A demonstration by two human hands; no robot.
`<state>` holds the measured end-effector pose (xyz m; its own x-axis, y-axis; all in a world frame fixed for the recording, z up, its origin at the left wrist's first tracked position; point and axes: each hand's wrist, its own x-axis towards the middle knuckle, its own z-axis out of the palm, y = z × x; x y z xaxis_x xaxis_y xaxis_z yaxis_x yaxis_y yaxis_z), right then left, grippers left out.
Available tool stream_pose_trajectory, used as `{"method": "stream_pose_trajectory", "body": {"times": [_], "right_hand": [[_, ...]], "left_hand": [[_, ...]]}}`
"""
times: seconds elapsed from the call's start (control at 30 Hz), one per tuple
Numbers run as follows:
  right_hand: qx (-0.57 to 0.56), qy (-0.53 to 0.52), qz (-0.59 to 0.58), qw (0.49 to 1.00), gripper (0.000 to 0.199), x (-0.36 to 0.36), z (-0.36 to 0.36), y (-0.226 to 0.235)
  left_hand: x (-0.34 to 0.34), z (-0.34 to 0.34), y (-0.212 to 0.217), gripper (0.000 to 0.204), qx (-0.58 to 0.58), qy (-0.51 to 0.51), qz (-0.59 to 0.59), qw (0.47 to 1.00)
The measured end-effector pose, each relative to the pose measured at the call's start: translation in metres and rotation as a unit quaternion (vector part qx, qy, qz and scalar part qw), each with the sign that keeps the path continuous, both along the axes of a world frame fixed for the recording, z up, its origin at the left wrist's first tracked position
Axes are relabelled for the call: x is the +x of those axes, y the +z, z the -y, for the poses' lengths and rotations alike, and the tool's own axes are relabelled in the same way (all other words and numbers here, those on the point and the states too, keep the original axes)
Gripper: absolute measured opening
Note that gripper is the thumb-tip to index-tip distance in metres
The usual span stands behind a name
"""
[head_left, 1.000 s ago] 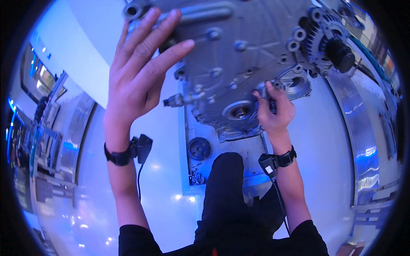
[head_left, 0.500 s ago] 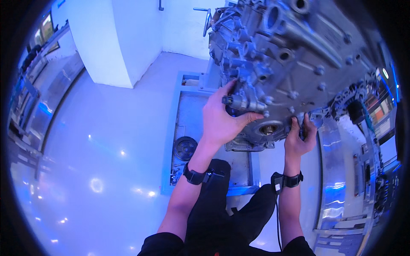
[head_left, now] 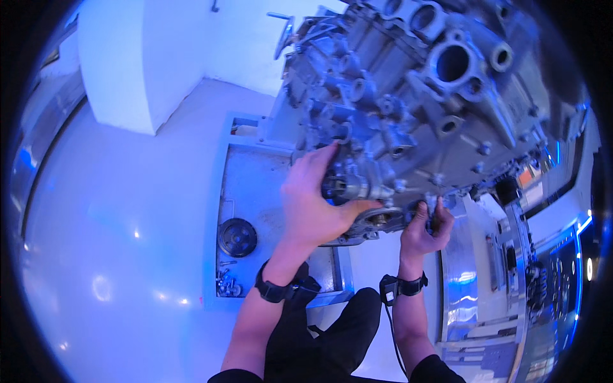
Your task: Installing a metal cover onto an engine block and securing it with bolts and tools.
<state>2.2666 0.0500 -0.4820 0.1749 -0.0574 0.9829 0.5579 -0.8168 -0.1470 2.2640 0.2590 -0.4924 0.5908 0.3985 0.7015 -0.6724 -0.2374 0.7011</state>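
Observation:
A large grey metal engine (head_left: 415, 127) fills the upper right, with ports, bolts and a round shaft opening at its lower edge. My left hand (head_left: 313, 201) is closed around its lower left side, beside a dark cylindrical fitting (head_left: 335, 186). The thumb lies over the front near the shaft opening, and the other fingertips go partly out of sight behind the fitting. At the lower right edge, my right hand (head_left: 426, 233) grips the engine with thumb and fingers bent. What lies between those fingers is mostly hidden.
Below the engine is a blue-framed stand with a tray (head_left: 255, 172), holding a black pulley wheel (head_left: 237, 237) and several small metal parts (head_left: 228, 284). A white pillar (head_left: 121, 70) rises at the left. Metal benches (head_left: 469, 281) run along the right.
My view has shifted, so the engine and stand sit farther left and more of the engine's upper ports shows. Both hands keep about the same places on the engine.

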Motion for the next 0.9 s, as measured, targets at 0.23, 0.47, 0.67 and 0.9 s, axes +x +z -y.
{"method": "stream_pose_trajectory", "body": {"times": [0.23, 0.47, 0.67, 0.9], "right_hand": [[0.018, 0.044, 0.012, 0.999, 0.029, 0.011, 0.010, 0.004], [0.007, 0.097, 0.033, 0.995, 0.027, -0.002, 0.006, 0.012], [0.042, 0.111, -0.024, 0.993, 0.031, -0.007, 0.004, 0.008], [0.188, 0.240, -0.198, 0.932, 0.023, -0.003, 0.015, -0.021]], "left_hand": [[-0.001, 0.009, 0.006, 0.090, 0.156, 0.086, -0.028, 0.984], [-0.012, 0.012, 0.004, 0.088, 0.140, 0.063, -0.052, 0.987], [-0.008, 0.011, -0.003, 0.076, 0.142, 0.063, -0.033, 0.987], [0.031, 0.000, -0.024, 0.053, 0.072, 0.050, -0.048, 0.995]]}}
